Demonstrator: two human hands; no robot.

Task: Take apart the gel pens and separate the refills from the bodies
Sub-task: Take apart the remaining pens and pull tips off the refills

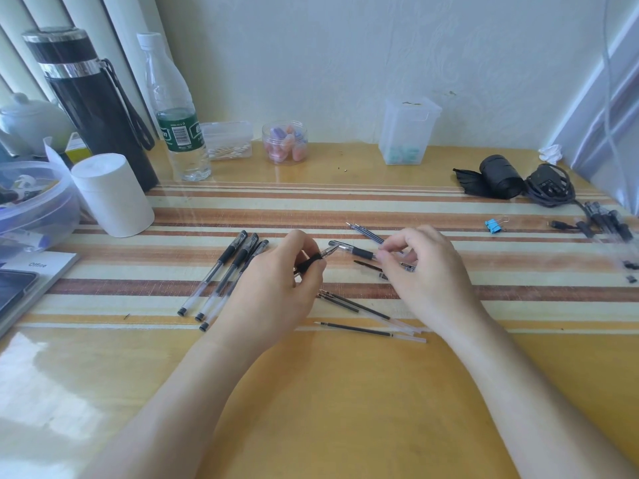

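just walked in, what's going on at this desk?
A person is taking gel pens apart by hand. The left hand pinches a black-grip pen section, and the right hand pinches one end of a capped pen. Three whole pens lie side by side to the left. Several loose refills lie on the table between the wrists.

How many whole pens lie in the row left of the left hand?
3, side by side: the leftmost pen, the middle pen, and the right pen, partly under the left hand. More may hide beneath it.
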